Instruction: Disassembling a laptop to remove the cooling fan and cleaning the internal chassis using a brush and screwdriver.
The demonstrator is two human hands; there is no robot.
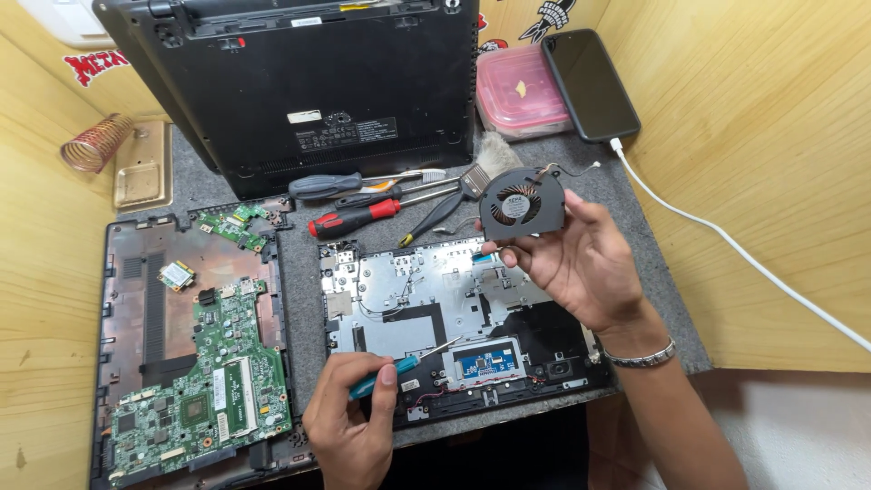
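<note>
The left hand (349,426) is closed around a teal-handled screwdriver (399,367), whose tip is laid toward the touchpad board (481,363) of the opened laptop palmrest (426,299). The right hand (581,263) is raised above the palmrest, and a black round cooling fan (519,204) with a short trailing wire is pinched by its edge between thumb and fingers. For careful work, the fan would best be gripped by its frame only, the blades and wire left unstrained, and the screwdriver tip kept off the flat ribbon connectors. At the near left, a green motherboard (204,381) is seated in the bottom case (127,272). Farther off, screwdrivers (354,204) and a brush (485,168) are laid on the grey felt mat (304,318). At the far edge, a laptop lid (308,82), a pink-lidded box (519,91) and a charging phone (590,83) are seen, enclosed by wooden panel walls (753,136).
</note>
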